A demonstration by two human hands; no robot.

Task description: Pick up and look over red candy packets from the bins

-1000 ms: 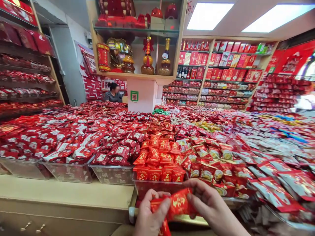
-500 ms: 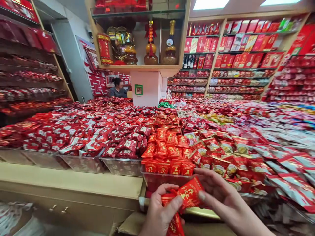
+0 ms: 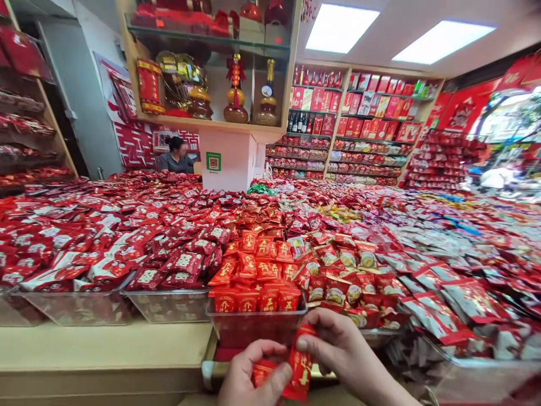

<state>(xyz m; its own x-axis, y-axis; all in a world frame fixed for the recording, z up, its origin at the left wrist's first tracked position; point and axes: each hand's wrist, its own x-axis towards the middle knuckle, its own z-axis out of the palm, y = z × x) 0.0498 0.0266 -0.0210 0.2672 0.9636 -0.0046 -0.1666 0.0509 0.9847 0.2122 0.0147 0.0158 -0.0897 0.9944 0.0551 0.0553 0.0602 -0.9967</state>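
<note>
My right hand (image 3: 338,347) pinches a small red candy packet (image 3: 301,366) with gold lettering between thumb and fingers, holding it upright. Beside it, my left hand (image 3: 249,380) is closed around other red candy packets (image 3: 262,369), partly hidden by the thumb and fingers. The lower end of the upright packet lies close to the left fingertips; whether they touch it I cannot tell. Just beyond both hands stands a clear plastic bin (image 3: 253,327), with matching red packets (image 3: 249,301) lined along its front and heaped behind.
To the left, a clear bin (image 3: 169,307) holds dark red packets above a pale ledge (image 3: 105,349). White-and-red packets (image 3: 473,304) fill the bins at right. A display cabinet (image 3: 190,121) with bottles hangs over a white pillar (image 3: 228,158). A person (image 3: 177,158) is at the back.
The view has shifted right and tilted up. My right hand has turned its packet from a slant to upright. My left hand still grips its packets, now lower in view.
</note>
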